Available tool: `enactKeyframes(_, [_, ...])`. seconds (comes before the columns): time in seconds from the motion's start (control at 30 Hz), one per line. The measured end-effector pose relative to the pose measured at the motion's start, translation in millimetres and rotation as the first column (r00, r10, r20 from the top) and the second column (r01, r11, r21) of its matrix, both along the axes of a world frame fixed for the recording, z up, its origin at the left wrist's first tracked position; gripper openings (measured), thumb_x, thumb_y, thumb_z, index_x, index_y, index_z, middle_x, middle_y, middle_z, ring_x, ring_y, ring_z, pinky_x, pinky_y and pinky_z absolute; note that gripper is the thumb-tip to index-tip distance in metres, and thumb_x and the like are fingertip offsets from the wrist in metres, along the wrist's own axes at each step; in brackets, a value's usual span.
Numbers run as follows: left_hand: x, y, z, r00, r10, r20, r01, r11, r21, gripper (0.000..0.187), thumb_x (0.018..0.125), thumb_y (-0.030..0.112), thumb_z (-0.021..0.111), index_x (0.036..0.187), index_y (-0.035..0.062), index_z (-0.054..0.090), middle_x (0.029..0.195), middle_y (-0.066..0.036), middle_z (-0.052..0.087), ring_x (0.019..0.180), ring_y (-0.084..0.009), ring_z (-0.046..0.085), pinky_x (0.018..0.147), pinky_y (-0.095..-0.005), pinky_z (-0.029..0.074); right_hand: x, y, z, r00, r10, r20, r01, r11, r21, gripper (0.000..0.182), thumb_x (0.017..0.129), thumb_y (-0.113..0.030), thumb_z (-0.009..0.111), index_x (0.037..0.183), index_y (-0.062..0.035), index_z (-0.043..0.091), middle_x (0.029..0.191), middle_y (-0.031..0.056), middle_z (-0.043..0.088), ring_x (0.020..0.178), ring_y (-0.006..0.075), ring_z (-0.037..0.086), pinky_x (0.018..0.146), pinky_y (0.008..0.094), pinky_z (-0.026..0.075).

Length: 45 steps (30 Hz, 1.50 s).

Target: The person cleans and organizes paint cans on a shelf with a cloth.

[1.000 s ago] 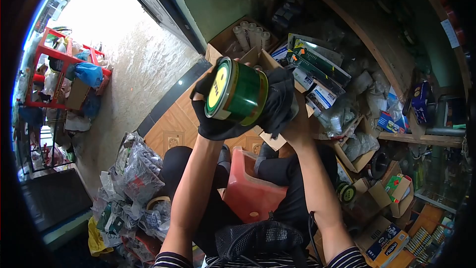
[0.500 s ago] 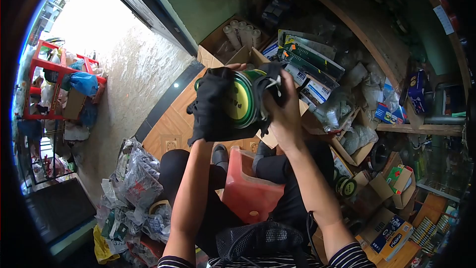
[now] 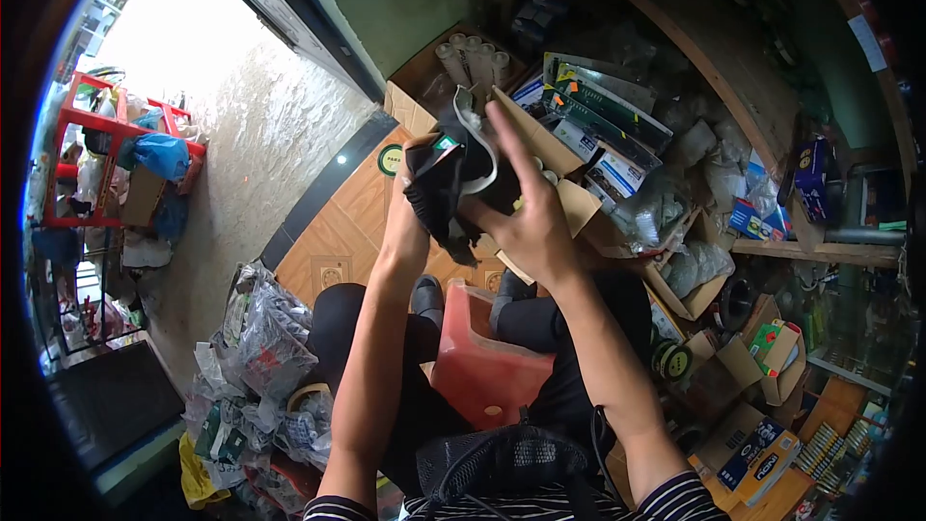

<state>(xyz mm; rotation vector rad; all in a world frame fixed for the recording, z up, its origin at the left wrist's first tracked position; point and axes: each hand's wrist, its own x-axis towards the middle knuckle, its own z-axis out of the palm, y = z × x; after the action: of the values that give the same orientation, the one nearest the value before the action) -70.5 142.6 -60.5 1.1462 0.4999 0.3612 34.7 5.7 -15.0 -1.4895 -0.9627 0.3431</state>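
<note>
A crumpled black cloth (image 3: 446,183) with a pale curved edge and a small green-and-white label is bunched up in front of me. My left hand (image 3: 407,198) grips it from the left, its fingers mostly covered by the fabric. On the other side, my right hand (image 3: 531,217) has its fingers stretched out and its thumb apart, close beside the cloth; whether it touches cannot be made out. A round green-and-yellow tin (image 3: 391,160) lies on the tiled floor left of the cloth. Just beyond the right hand stands an opened cardboard box (image 3: 540,135), its inside partly hidden.
A red plastic stool (image 3: 492,367) sits between my legs. Plastic-wrapped goods (image 3: 265,328) are heaped at left. Green-and-white flat packs (image 3: 608,111) and bagged items crowd the right. White tubes (image 3: 473,60) stand in a carton at the back. A red rack (image 3: 116,154) is outside the doorway.
The green-and-yellow round tin that both hands held with the cloth is no longer in view between them. The right hand has opened, and the cloth is now bunched in the left hand.
</note>
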Motion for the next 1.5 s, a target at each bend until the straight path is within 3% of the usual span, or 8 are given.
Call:
enactKeyframes(0.27, [-0.8, -19.5, 18.5, 0.992, 0.095, 0.079, -0.069, 0.956, -0.284, 0.047, 0.103, 0.032, 0.061, 0.136, -0.0009, 0.056, 0.114, -0.007, 0.070, 0.095, -0.0127, 0.071, 0.076, -0.0283, 0.061, -2.6, 3.0, 14.0, 0.746, -0.169, -0.645, 0.218, 0.976, -0.003, 0.105, 0.087, -0.022, 0.086, 0.159, 0.0065, 0.016, 0.144, 0.0202, 0.048, 0.131, 0.0224, 0.053, 0.110, 0.0327, 0.046])
enactKeyframes(0.4, [9.7, -13.4, 41.5, 0.995, 0.100, 0.018, -0.101, 0.977, 0.188, 0.071, 0.093, 0.035, 0.078, 0.142, -0.0079, 0.051, 0.122, -0.013, 0.068, 0.111, -0.0171, 0.066, 0.100, -0.0297, 0.050, 2.8, -2.9, -0.5, 0.893, -0.124, -0.432, 0.138, 0.990, 0.001, 0.104, 0.087, -0.024, 0.086, 0.159, 0.0093, 0.019, 0.145, 0.0202, 0.051, 0.134, 0.0232, 0.053, 0.114, 0.0333, 0.043])
enactKeyframes(0.7, [-1.4, -17.7, 27.3, 0.903, 0.218, 0.370, -0.027, 0.888, -0.458, 0.060, 0.111, 0.053, 0.041, 0.140, 0.0023, 0.055, 0.131, -0.014, 0.067, 0.118, -0.0193, 0.068, 0.103, -0.0336, 0.055, 6.1, 1.3, 3.4, 0.856, 0.147, -0.495, -0.134, 0.989, 0.062, 0.114, 0.077, -0.032, 0.091, 0.160, 0.0049, 0.022, 0.155, 0.0189, 0.044, 0.146, 0.0265, 0.042, 0.122, 0.0388, 0.034])
enactKeyframes(0.83, [-0.8, 2.0, 20.1, 0.961, 0.242, 0.134, -0.231, 0.969, -0.091, 0.055, 0.111, 0.047, 0.047, 0.120, -0.0022, 0.069, 0.101, -0.008, 0.076, 0.083, -0.0122, 0.074, 0.076, -0.0239, 0.060, 6.3, -11.5, 1.0, 0.898, 0.143, -0.416, -0.178, 0.983, -0.045, 0.121, 0.064, -0.033, 0.100, 0.157, 0.0014, 0.030, 0.151, 0.0178, 0.048, 0.143, 0.0272, 0.046, 0.119, 0.0377, 0.038])
enactKeyframes(1.03, [16.6, -20.1, 35.8, 0.885, 0.324, 0.335, -0.275, 0.943, -0.186, 0.055, 0.112, 0.042, 0.047, 0.145, -0.0007, 0.052, 0.134, -0.015, 0.062, 0.118, -0.0176, 0.064, 0.100, -0.0328, 0.053, -2.4, -0.7, 15.2, 0.876, 0.010, -0.483, 0.004, 1.000, 0.028, 0.101, 0.078, -0.031, 0.092, 0.155, 0.0031, 0.037, 0.148, 0.0159, 0.052, 0.138, 0.0238, 0.051, 0.116, 0.0363, 0.041])
enactKeyframes(1.13, [2.7, -22.7, 34.0, 0.987, 0.131, 0.089, -0.155, 0.912, 0.380, 0.081, 0.101, 0.061, 0.052, 0.158, 0.0056, 0.036, 0.148, -0.014, 0.049, 0.134, -0.0226, 0.053, 0.116, -0.0377, 0.040, 6.3, -4.8, 13.8, 0.883, -0.003, -0.470, -0.023, 0.998, -0.050, 0.094, 0.084, -0.029, 0.087, 0.156, 0.0047, 0.036, 0.151, 0.0176, 0.051, 0.139, 0.0229, 0.050, 0.115, 0.0360, 0.041])
enactKeyframes(1.3, [4.7, -14.5, 38.4, 0.925, 0.089, 0.369, -0.024, 0.984, -0.175, 0.112, 0.089, 0.083, 0.050, 0.162, 0.0017, 0.027, 0.159, -0.018, 0.041, 0.147, -0.0274, 0.044, 0.121, -0.0417, 0.038, 18.1, -9.4, 7.8, 0.981, 0.171, -0.088, -0.181, 0.976, -0.123, 0.125, 0.067, -0.031, 0.099, 0.160, 0.0043, 0.023, 0.157, 0.0212, 0.042, 0.148, 0.0296, 0.041, 0.122, 0.0390, 0.033])
enactKeyframes(1.5, [8.5, -5.1, 43.8, 0.984, -0.075, 0.162, 0.040, 0.977, 0.212, 0.139, 0.053, 0.059, 0.098, 0.162, 0.0047, 0.030, 0.152, -0.013, 0.047, 0.143, -0.0249, 0.046, 0.121, -0.0374, 0.033, 16.7, -24.1, 10.1, 0.989, 0.044, -0.142, -0.056, 0.995, -0.088, 0.095, 0.077, -0.028, 0.092, 0.152, 0.0011, 0.042, 0.144, 0.0140, 0.058, 0.135, 0.0235, 0.054, 0.115, 0.0366, 0.041])
